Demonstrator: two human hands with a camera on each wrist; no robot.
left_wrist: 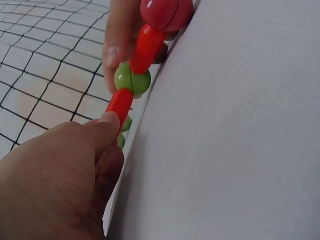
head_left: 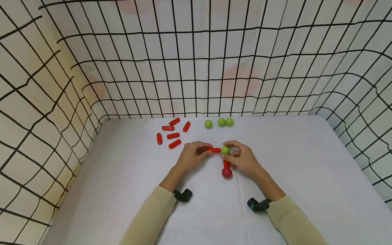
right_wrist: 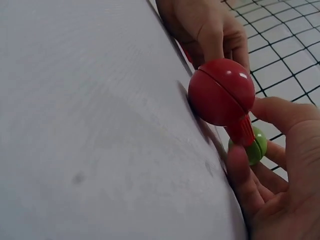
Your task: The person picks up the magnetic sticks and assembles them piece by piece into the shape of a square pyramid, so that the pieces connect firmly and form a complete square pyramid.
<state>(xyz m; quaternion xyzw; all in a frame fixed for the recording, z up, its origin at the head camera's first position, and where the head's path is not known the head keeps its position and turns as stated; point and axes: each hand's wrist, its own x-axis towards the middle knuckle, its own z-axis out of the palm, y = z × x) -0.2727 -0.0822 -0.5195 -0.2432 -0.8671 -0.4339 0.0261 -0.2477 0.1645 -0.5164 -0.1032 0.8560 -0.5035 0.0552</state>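
My left hand pinches a red stick between thumb and fingers; its far end meets a green ball. Around that ball curl the fingers of my right hand. A second red stick runs from the green ball toward me and ends in a larger dark red ball. In the left wrist view the held stick, green ball, second stick and red ball form one bent chain. The right wrist view shows the red ball nearest.
Several loose red sticks lie at the back left of the white table. Three green balls sit near the back edge. Black netting rises behind the table and along both sides.
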